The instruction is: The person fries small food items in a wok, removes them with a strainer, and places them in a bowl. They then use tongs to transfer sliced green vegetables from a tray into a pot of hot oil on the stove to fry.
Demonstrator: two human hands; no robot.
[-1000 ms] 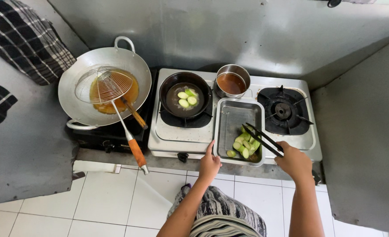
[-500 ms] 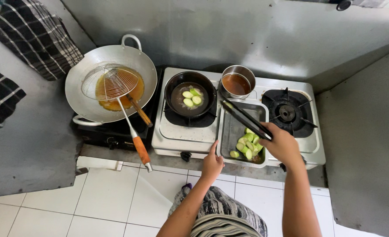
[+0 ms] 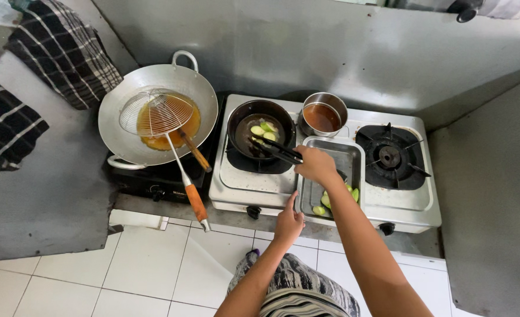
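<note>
— Tongs [image 3: 278, 151] in the right hand [image 3: 314, 164], black ones, fingers wrapped round the handles. Tips are out over the small black frying pan [image 3: 261, 136] on the left burner of the white stove [image 3: 330, 194].

— Anything in the tongs?

— Hard to say from here; the tips look closed near the pale green slices [image 3: 262, 128] in that pan, but I can't tell if they pinch one.

— And the left hand [image 3: 288, 222]?

— Down at the front edge of the stove, fingers curled against the near corner of the metal tray [image 3: 332, 154]. It seems to grip the rim, thumb up.

— Where's the rest of the green stuff?

— More green slices [image 3: 334, 201] lie at the near end of the tray, partly hidden by the forearm. The tray sits between the two burners.

— What else is about?

— A small steel pot [image 3: 323, 115] of brown liquid behind the tray, touching the pan's rim. Left of the stove, a big wok [image 3: 154, 111] with amber oil, a wire skimmer [image 3: 160, 117] with an orange handle resting across it.
</note>
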